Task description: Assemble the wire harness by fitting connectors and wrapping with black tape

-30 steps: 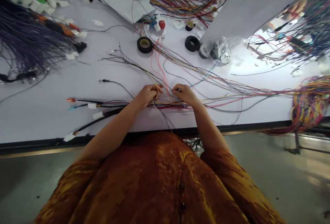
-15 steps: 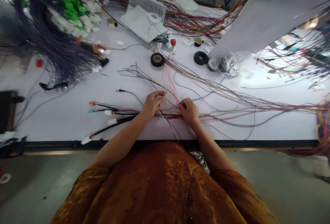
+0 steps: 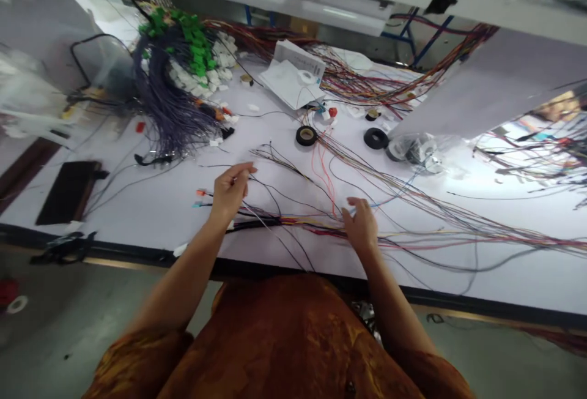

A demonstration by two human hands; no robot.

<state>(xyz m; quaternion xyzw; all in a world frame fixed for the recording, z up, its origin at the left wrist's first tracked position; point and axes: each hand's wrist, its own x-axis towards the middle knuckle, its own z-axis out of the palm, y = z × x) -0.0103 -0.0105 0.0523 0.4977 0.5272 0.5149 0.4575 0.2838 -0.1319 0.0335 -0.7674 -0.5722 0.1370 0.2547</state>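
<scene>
My left hand is raised over the left end of a wire bundle, thumb and fingers pinched together. Thin wires, one of them a pale wire, trail from it down toward the table's front edge. Beneath this hand lie black-sleeved branches with an orange connector and a light-blue connector. My right hand hovers at the bundle's right part, thumb and fingers apart, with nothing visibly gripped. Loose dark wires with small terminals lie between and beyond the hands.
Black tape rolls lie behind the wires. Purple wires with green and white connectors are heaped at the back left. A dark box sits far left. White papers and a grey post stand farther back.
My left hand has moved left, away from my right hand, drawing thin wires along. My right hand's fingers have opened off the bundle. The camera view has tilted up and turned left.
</scene>
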